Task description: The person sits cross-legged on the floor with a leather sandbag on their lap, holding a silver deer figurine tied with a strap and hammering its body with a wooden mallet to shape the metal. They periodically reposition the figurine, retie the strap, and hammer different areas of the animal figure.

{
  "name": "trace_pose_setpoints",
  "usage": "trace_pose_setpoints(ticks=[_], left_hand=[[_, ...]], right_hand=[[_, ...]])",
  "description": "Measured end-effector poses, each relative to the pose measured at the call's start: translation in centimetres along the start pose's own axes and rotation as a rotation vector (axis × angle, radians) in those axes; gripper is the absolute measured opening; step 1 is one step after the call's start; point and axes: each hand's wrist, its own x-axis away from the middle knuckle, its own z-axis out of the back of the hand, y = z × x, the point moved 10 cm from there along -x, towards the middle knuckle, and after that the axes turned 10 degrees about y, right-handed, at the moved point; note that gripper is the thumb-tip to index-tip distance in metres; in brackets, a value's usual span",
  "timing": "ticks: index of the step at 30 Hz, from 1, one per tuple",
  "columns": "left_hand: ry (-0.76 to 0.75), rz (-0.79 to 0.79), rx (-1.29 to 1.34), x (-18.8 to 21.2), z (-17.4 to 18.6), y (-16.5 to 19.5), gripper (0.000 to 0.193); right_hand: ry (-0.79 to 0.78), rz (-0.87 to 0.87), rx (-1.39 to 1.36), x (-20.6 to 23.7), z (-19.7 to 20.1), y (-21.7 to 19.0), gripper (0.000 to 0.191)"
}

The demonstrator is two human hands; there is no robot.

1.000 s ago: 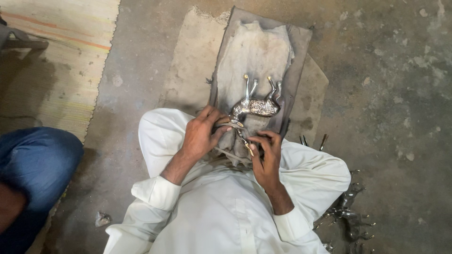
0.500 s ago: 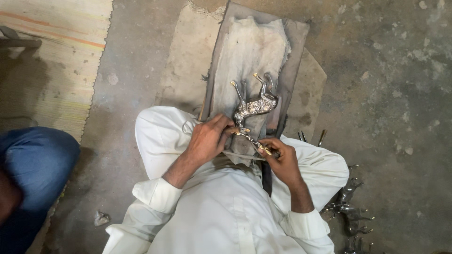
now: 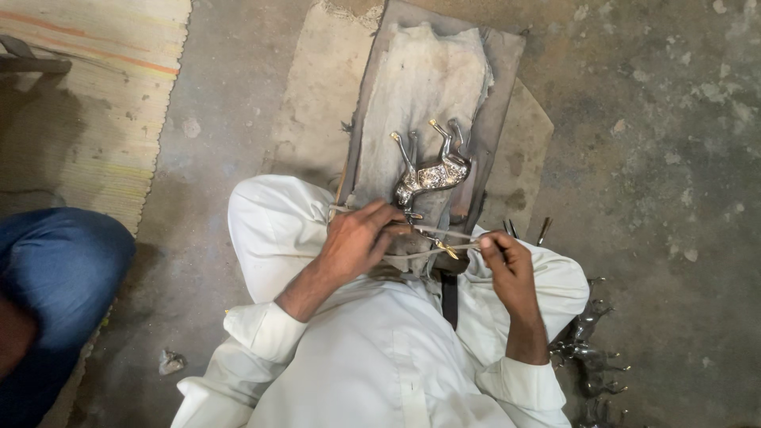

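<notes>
The left hand [image 3: 357,242] grips the silver horse figurine [image 3: 428,170], lying legs-up on the cloth-covered board [image 3: 420,71] at twelve o'clock. The right hand [image 3: 507,265] pinches a thin tool [image 3: 448,250], seemingly detailing; steady pressure comes next.

The silver horse figure [image 3: 432,170] has turned on the grey cloth-covered board [image 3: 507,63]: its legs, which stood straight toward the board's far edge, now lean toward the far right corner. The right hand [image 3: 507,265] has drawn away rightward from the left hand [image 3: 357,238], its thin tool [image 3: 444,248] trailing between them.
</notes>
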Motion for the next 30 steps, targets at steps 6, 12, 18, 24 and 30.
trace_pose_setpoints(ticks=[6,12,18,24,30], left_hand=[[-0.083,-0.099,0.164,-0.4,-1.5,4.5,0.019],[-0.247,-0.318,0.266,2.5,-4.3,9.6,0.044],[-0.216,-0.199,0.169,2.5,-5.6,7.4,0.039],[-0.295,-0.2,0.21,3.5,-5.7,6.7,0.05],[-0.829,0.003,0.373,6.3,-8.5,6.4,0.037]], right_hand=[[-0.485,0.124,-0.239,2.5,-1.0,-4.5,0.019],[-0.647,0.113,0.031,4.0,0.6,-3.3,0.012],[-0.083,-0.106,0.176,0.0,6.3,0.8,0.04],[-0.92,-0.108,0.225,7.7,-2.6,-3.2,0.019],[-0.763,0.225,-0.152,6.0,-2.1,-9.3,0.013]])
